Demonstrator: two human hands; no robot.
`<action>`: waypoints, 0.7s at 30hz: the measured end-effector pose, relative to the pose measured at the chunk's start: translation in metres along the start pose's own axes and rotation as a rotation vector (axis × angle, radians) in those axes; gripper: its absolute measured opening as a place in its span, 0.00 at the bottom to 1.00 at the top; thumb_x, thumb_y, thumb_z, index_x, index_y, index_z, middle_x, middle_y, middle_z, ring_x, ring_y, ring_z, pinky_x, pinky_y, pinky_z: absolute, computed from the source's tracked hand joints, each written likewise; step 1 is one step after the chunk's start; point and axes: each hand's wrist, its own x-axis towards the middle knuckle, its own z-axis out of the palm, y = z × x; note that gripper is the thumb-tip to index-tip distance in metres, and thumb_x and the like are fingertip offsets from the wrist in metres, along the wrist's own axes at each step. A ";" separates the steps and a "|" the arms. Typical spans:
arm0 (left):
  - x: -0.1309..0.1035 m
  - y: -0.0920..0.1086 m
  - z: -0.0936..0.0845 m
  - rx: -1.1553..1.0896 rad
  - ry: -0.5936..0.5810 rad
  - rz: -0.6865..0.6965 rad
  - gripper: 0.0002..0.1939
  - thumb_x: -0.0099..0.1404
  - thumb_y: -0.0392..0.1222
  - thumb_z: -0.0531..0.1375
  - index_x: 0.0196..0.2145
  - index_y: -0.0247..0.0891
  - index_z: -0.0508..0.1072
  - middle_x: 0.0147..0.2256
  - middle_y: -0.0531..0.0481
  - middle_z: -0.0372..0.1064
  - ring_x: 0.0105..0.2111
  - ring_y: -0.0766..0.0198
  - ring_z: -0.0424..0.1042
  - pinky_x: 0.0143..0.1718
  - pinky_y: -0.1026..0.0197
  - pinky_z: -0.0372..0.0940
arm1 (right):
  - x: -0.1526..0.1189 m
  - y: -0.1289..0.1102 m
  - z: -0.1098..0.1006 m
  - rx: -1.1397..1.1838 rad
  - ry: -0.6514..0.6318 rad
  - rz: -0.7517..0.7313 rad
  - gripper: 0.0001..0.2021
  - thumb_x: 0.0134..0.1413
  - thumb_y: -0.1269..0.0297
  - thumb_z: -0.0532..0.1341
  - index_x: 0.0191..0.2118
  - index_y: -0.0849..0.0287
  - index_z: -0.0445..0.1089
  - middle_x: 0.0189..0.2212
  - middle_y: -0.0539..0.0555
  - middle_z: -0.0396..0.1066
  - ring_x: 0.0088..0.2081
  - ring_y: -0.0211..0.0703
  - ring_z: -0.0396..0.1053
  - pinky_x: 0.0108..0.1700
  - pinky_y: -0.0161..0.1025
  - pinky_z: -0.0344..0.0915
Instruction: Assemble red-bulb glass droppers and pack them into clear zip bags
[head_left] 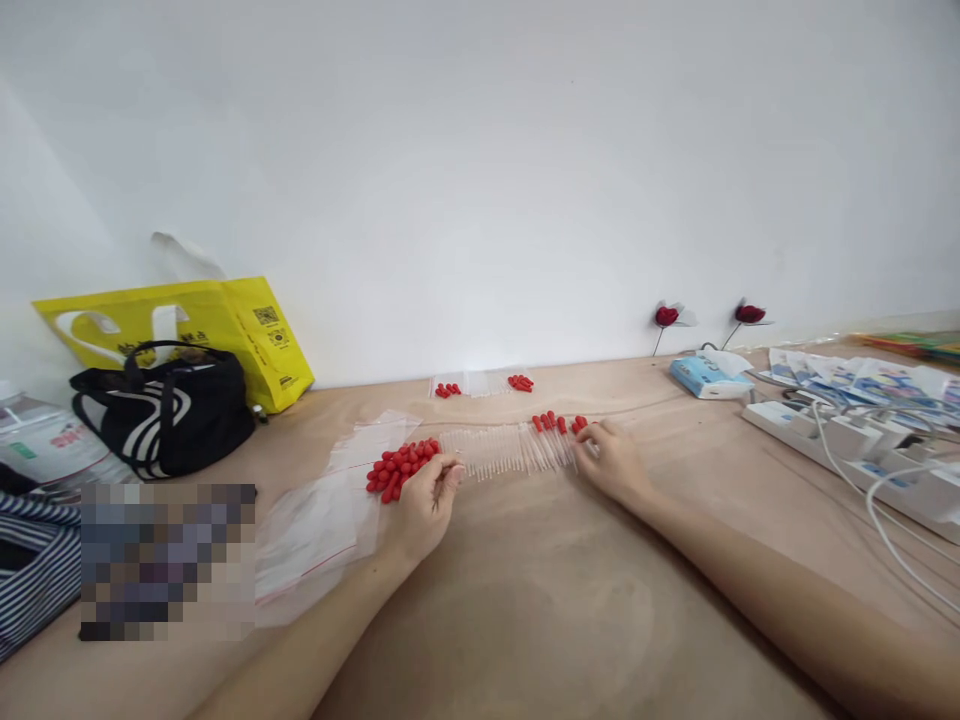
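A row of thin clear tubes lies side by side in front of me. Several at its right end carry red rubber bulbs, like droppers. My right hand is closed at that end, with a red-bulbed dropper at its fingertips. At the row's left end, my left hand has thumb and fingers pinched together; what they hold, if anything, is too small to make out. Loose red bulbs are heaped right beside this hand, on clear zip bags.
Against the wall lies a clear bag with red bulbs at both ends. A yellow bag and a black bag stand at left. At right are a tissue pack, a power strip with white cables and two artificial roses.
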 end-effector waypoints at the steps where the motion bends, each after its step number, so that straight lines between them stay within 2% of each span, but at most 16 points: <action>1: -0.001 -0.004 -0.002 0.071 -0.022 0.049 0.10 0.63 0.45 0.49 0.31 0.38 0.66 0.27 0.52 0.68 0.29 0.64 0.67 0.33 0.62 0.60 | 0.001 0.016 -0.003 -0.074 0.022 0.078 0.11 0.51 0.60 0.51 0.31 0.59 0.67 0.33 0.56 0.67 0.37 0.44 0.64 0.40 0.40 0.55; 4: -0.004 -0.012 0.000 0.213 -0.090 0.173 0.10 0.63 0.43 0.49 0.32 0.39 0.68 0.29 0.51 0.69 0.32 0.63 0.67 0.37 0.59 0.56 | -0.001 0.053 -0.011 -0.274 0.007 0.247 0.14 0.50 0.55 0.52 0.36 0.59 0.67 0.35 0.58 0.68 0.40 0.49 0.64 0.39 0.43 0.55; 6: -0.006 -0.013 0.004 0.266 -0.143 0.200 0.10 0.63 0.42 0.49 0.34 0.40 0.69 0.30 0.51 0.69 0.33 0.63 0.67 0.38 0.58 0.54 | -0.004 0.065 -0.013 -0.321 -0.069 0.304 0.16 0.49 0.53 0.52 0.36 0.60 0.67 0.35 0.59 0.68 0.39 0.50 0.65 0.37 0.43 0.55; 9: -0.008 -0.013 0.009 0.319 -0.186 0.209 0.11 0.63 0.40 0.49 0.38 0.42 0.69 0.32 0.51 0.69 0.34 0.64 0.66 0.39 0.56 0.51 | -0.006 0.067 -0.013 -0.327 -0.150 0.321 0.16 0.51 0.54 0.50 0.32 0.59 0.68 0.33 0.58 0.69 0.37 0.49 0.66 0.36 0.43 0.55; 11: -0.008 -0.013 0.010 0.330 -0.195 0.211 0.11 0.63 0.39 0.49 0.38 0.42 0.70 0.32 0.52 0.69 0.33 0.64 0.66 0.40 0.56 0.50 | -0.003 0.058 -0.012 -0.291 -0.102 0.301 0.15 0.51 0.56 0.49 0.31 0.59 0.67 0.33 0.58 0.69 0.38 0.49 0.65 0.38 0.44 0.55; 13: -0.008 -0.012 0.010 0.327 -0.203 0.209 0.11 0.63 0.39 0.49 0.38 0.43 0.70 0.32 0.52 0.70 0.33 0.65 0.66 0.40 0.56 0.49 | -0.001 0.042 -0.011 -0.155 -0.027 0.205 0.13 0.52 0.58 0.49 0.31 0.59 0.67 0.33 0.58 0.69 0.38 0.48 0.65 0.39 0.43 0.56; 15: -0.008 -0.011 0.009 0.323 -0.211 0.211 0.10 0.63 0.39 0.50 0.37 0.42 0.70 0.32 0.52 0.70 0.33 0.65 0.66 0.41 0.56 0.48 | 0.000 0.020 -0.007 0.076 -0.020 -0.003 0.11 0.52 0.61 0.50 0.34 0.60 0.66 0.34 0.57 0.69 0.37 0.44 0.64 0.40 0.40 0.57; 17: -0.008 -0.010 0.008 0.324 -0.217 0.217 0.09 0.63 0.40 0.50 0.35 0.42 0.70 0.32 0.53 0.70 0.33 0.65 0.67 0.41 0.56 0.48 | -0.003 -0.006 -0.001 0.254 -0.083 -0.210 0.10 0.52 0.63 0.52 0.37 0.60 0.66 0.34 0.57 0.69 0.37 0.43 0.64 0.40 0.39 0.58; 19: -0.008 -0.009 0.008 0.330 -0.225 0.221 0.10 0.63 0.40 0.50 0.35 0.42 0.70 0.32 0.52 0.71 0.33 0.65 0.67 0.42 0.56 0.48 | -0.006 -0.030 0.008 0.312 -0.140 -0.346 0.11 0.53 0.65 0.53 0.42 0.58 0.65 0.36 0.57 0.68 0.39 0.44 0.63 0.42 0.41 0.57; 21: -0.008 -0.008 0.007 0.336 -0.231 0.222 0.10 0.64 0.41 0.49 0.35 0.42 0.70 0.33 0.52 0.72 0.34 0.64 0.67 0.43 0.55 0.48 | -0.008 -0.048 0.017 0.319 -0.225 -0.433 0.11 0.53 0.68 0.53 0.42 0.56 0.67 0.35 0.55 0.68 0.39 0.43 0.63 0.41 0.41 0.57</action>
